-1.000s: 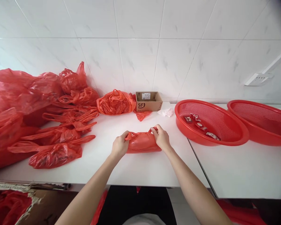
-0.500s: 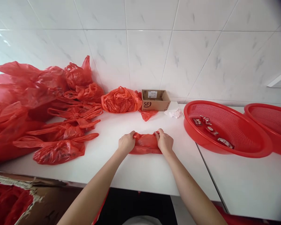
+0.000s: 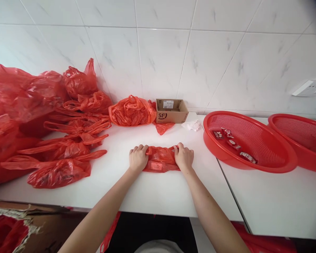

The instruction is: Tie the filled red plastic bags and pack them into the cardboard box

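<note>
A red plastic bag [image 3: 161, 160] lies on the white table [image 3: 158, 193] between my hands, with something rectangular and pale showing through its front. My left hand [image 3: 138, 158] grips the bag's left end, fingers curled over. At the opposite end, my right hand [image 3: 184, 157] pinches the bag's upper right corner. What fills the bag is mostly hidden by the red film. To the left lies a knotted red bag [image 3: 60, 172], with other red bags stacked behind it.
Behind my hands are a bundle of red bags [image 3: 133, 111], a small cardboard box [image 3: 172, 111] and crumpled white tissue [image 3: 192, 125]. Right stands a red basket [image 3: 252, 165] with several small packets, beside another basket [image 3: 305, 154]. A torn carton [image 3: 44, 225] sits at lower left.
The bag between my hands is more bunched along its top, and a pale rectangle now shows through its front. Both hands keep their grip. The view has shifted slightly.
</note>
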Motion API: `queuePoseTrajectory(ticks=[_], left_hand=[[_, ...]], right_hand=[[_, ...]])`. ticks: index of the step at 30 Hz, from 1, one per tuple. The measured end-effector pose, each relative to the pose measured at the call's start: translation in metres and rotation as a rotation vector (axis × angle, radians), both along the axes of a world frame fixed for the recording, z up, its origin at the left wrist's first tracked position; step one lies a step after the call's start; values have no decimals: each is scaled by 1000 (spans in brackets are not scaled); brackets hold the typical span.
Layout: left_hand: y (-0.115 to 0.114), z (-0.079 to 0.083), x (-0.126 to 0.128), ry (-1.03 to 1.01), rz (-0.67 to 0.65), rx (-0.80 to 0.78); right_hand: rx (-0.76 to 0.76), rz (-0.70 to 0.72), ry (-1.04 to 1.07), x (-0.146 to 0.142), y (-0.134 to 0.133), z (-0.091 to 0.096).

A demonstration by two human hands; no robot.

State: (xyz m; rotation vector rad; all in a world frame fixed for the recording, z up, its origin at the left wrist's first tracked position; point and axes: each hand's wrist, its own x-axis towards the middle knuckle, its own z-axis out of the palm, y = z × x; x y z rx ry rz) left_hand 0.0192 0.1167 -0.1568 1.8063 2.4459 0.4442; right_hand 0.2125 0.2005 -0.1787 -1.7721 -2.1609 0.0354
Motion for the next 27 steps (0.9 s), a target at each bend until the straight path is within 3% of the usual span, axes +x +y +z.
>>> queuePoseTrajectory(ticks=[6,10,14,17,20,23,25,27], left_hand=[[-54,-6,-7,-166,75,65],[-71,1,-12,-283,118,95],[-64,40,-16,-302,136,195],[-47,67,3,-238,48,251],[-22,73,32,-221,-136,111],[-6,75,45,-266,-214,-86],[-12,85,39,-336,-246,-161],[-34,107,24,-433,-281,-182]], right_hand=[[-57,-49,57,0,2,2],[-82,-26,153,4,2,3],[-97,56,313,11,1,5],[-110,92,436,15,1,5],[-106,87,559,19,0,4],[-86,73,678,25,-1,2],[-85,69,744,28,-1,0],[-102,72,786,29,1,-3]])
